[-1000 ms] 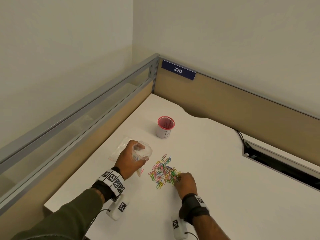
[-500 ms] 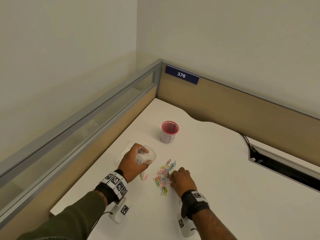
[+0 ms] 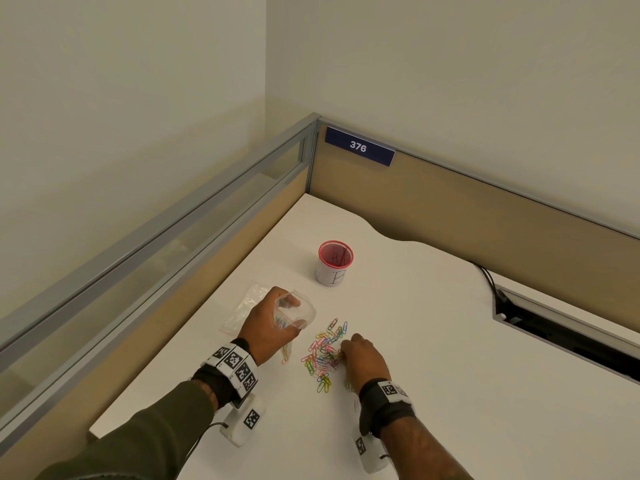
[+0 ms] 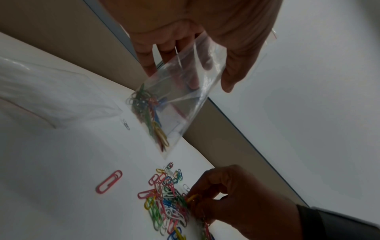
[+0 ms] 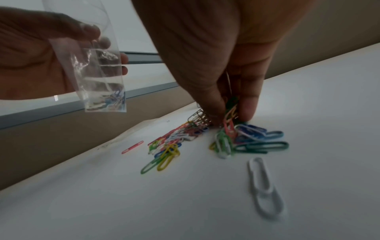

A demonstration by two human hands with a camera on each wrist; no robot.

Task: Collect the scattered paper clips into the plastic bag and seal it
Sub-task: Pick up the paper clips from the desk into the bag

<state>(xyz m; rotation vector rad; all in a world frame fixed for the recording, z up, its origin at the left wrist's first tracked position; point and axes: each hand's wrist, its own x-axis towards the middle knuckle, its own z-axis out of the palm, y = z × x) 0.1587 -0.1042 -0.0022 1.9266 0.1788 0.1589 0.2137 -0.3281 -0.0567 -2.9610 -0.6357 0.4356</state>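
Observation:
A heap of coloured paper clips point(image 3: 325, 351) point(image 4: 164, 198) point(image 5: 180, 139) lies on the white desk point(image 3: 433, 323). My left hand point(image 3: 273, 323) point(image 4: 185, 53) holds a small clear plastic bag point(image 3: 294, 313) point(image 4: 174, 100) point(image 5: 98, 78) just above the desk, left of the heap; several clips sit in its bottom. My right hand point(image 3: 360, 355) point(image 5: 230, 110) is down on the heap's right side, thumb and fingers pinching a bunch of clips point(image 5: 231, 104). A single pink clip point(image 4: 109, 181) and a white clip point(image 5: 265, 186) lie apart.
A second clear bag point(image 3: 246, 306) point(image 4: 51, 94) lies flat on the desk behind my left hand. A red mesh cup with a white label point(image 3: 335, 262) stands farther back. Partition walls point(image 3: 450, 209) close the desk's left and back. A cable slot point(image 3: 561, 334) opens at right.
My right hand has slid left from the heap's lower right onto the clips and closed on a bunch. The left hand has kept hold of the bag, almost still.

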